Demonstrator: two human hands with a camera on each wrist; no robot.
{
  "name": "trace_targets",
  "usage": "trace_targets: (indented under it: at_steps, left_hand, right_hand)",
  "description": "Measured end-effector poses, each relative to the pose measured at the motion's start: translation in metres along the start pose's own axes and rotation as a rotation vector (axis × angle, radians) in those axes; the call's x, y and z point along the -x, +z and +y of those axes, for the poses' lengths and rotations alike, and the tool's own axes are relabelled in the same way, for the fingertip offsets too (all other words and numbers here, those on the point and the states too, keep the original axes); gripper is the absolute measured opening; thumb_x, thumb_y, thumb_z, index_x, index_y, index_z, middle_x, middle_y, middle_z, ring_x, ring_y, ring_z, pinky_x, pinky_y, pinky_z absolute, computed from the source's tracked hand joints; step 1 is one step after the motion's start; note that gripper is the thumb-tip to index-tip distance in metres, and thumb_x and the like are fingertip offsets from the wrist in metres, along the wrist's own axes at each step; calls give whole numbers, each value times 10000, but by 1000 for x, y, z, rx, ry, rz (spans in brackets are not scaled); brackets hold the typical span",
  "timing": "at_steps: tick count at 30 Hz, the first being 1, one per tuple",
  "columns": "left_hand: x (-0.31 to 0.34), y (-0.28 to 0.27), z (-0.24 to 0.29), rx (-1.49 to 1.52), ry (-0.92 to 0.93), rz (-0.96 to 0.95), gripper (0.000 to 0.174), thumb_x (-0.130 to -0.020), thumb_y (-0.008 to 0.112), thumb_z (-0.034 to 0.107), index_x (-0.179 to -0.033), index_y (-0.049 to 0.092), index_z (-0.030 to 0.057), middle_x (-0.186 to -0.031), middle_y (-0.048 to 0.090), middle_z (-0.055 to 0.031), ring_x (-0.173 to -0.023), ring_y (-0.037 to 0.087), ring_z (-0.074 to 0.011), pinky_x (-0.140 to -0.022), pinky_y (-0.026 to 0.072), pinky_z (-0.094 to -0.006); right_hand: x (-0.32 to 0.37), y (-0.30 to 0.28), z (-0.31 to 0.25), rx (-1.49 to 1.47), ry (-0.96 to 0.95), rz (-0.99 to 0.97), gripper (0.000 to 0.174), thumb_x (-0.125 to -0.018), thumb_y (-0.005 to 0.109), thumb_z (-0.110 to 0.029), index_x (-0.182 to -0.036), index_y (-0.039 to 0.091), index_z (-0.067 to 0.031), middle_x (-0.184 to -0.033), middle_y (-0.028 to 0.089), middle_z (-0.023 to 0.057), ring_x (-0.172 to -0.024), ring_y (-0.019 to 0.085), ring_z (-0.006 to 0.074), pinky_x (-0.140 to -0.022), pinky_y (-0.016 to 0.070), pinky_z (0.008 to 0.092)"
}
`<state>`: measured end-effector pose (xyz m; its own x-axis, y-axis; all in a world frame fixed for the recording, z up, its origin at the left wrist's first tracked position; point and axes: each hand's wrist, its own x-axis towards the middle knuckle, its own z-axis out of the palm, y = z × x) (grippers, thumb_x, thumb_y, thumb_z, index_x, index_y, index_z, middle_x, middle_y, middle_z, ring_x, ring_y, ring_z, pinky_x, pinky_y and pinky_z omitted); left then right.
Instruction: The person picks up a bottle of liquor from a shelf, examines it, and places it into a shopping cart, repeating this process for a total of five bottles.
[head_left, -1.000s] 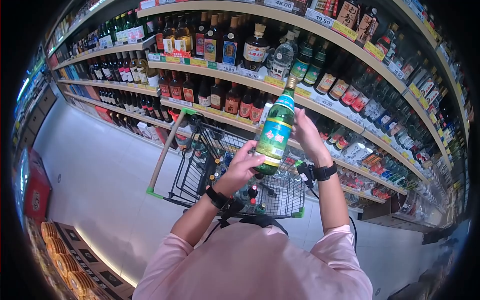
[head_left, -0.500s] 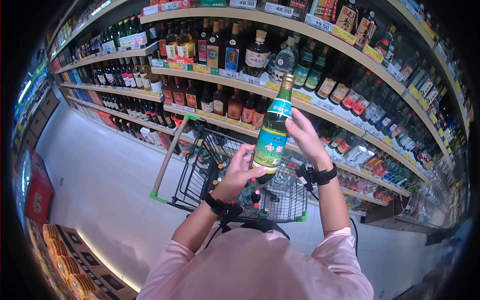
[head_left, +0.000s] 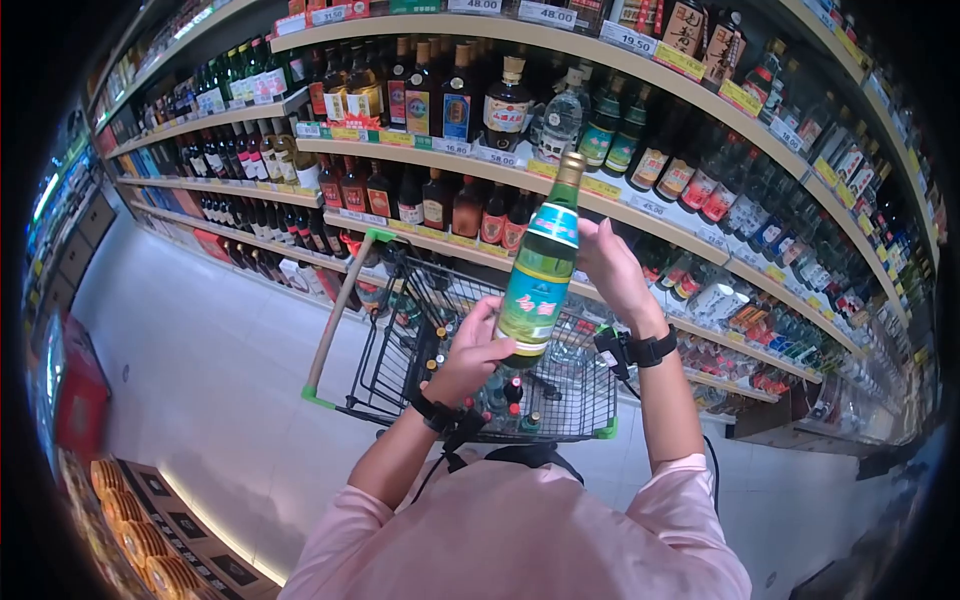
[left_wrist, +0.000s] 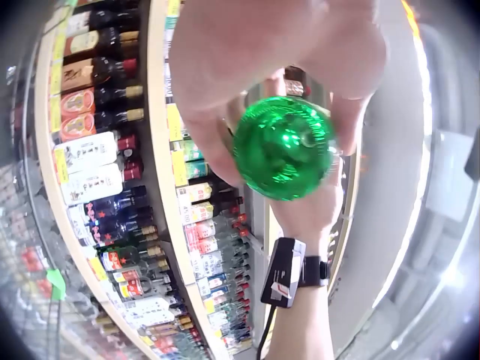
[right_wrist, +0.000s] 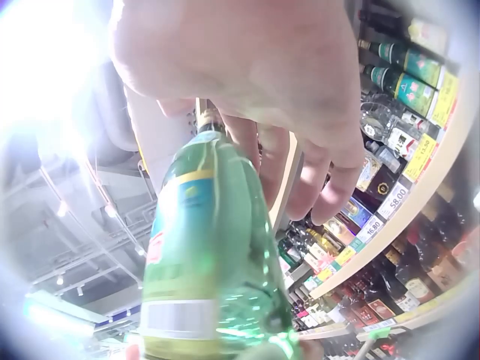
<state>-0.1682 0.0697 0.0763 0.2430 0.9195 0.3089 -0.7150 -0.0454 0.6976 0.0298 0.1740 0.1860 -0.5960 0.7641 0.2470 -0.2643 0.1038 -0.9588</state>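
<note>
A green glass bottle with blue, green and yellow labels tilts in front of the chest, its gold cap pointing up and right. My left hand grips it near the base, thumb across the front. At its upper right side is my right hand, fingers extended beside and partly behind the bottle; contact is unclear. In the left wrist view the round green base faces the camera, beneath the left palm. The right wrist view shows the right hand above the bottle, fingers reaching past it.
Below the hands stands a wire shopping cart with several bottles inside. Curved shelves packed with bottles and price tags run across the front and right. At the lower left is a display of round packages; a red box stands above it.
Compared with a second ago, the bottle has moved left and slightly down, with both hands still around it. Its label is turned somewhat differently.
</note>
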Motion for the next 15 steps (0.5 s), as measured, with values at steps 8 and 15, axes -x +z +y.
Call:
trace_targets:
  at_steps: [8, 15]
  left_hand:
    - [15, -41, -28, 863, -307, -333, 852, -870, 555, 639, -1417, 408, 2, -1157, 565, -230, -901, 593, -340, -752, 494, -418]
    - [22, -47, -12, 640, -331, -268, 842, -840, 670, 542, -1423, 383, 6, -1292, 549, -232, -1055, 633, -382, -834, 542, -425]
  right_hand:
    - [-12, 25, -6, 222, -74, -48, 349, -975, 640, -247, -1250, 584, -40, -1044, 643, 19, -929, 603, 89, -767, 510, 266]
    - [-12, 26, -7, 260, -63, -20, 444, -985, 625, -277, -1322, 541, -1, -1095, 647, 43, -959, 611, 104, -792, 519, 279]
